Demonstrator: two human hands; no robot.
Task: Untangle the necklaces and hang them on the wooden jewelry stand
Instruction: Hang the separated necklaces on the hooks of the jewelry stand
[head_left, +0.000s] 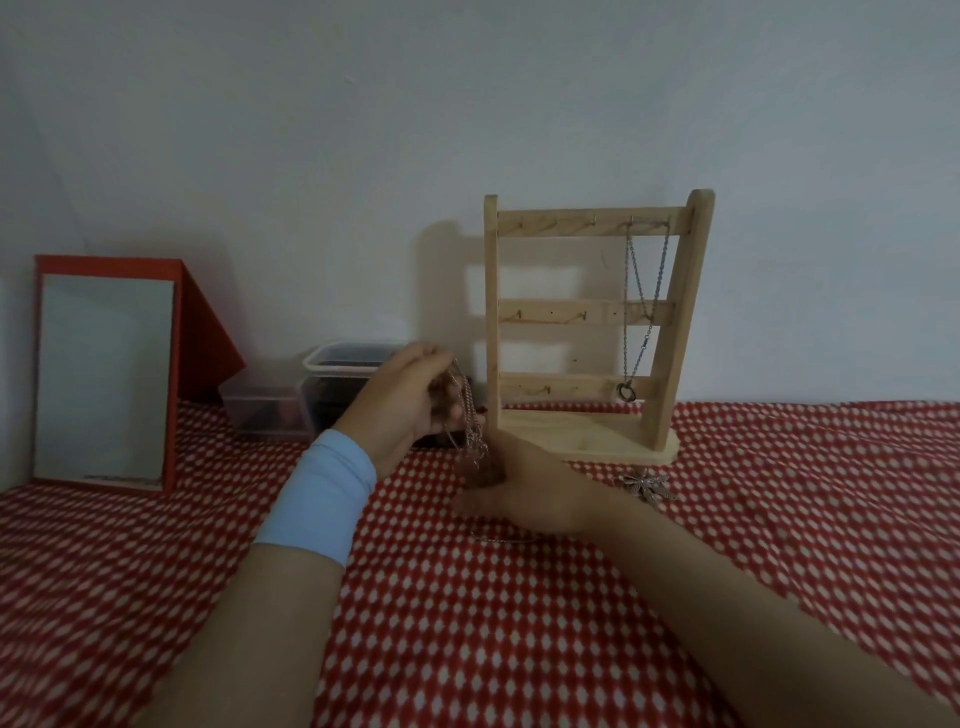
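A wooden jewelry stand with three hooked rails stands at the back of the red patterned cloth. One silver necklace with a ring pendant hangs from its top rail at the right. My left hand, with a blue wristband, is raised and pinches a tangle of thin chains that hang down. My right hand lies below and holds the lower end of the tangle. A leaf-shaped pendant lies on the cloth just right of my right hand.
A clear plastic box with dark contents stands behind my left hand, with a smaller one beside it. A red-framed mirror leans at the far left. A white wall closes the back.
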